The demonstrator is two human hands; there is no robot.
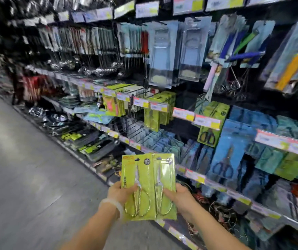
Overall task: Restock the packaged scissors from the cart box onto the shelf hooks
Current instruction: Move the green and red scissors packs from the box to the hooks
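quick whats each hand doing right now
Left hand: grips the left scissors pack.
Right hand: grips the right scissors pack.

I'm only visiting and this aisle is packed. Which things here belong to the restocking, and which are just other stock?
In the job: two green scissors packs, left hand, right hand, matching green packs on hooks.
Just there: blue scissors packs, ladles, price tags.

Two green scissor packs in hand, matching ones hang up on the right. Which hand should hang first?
Right, probably. The right hand grips the right pack on the shelf side, nearer the hanging green packs. The left hand holds the left pack on the aisle side.
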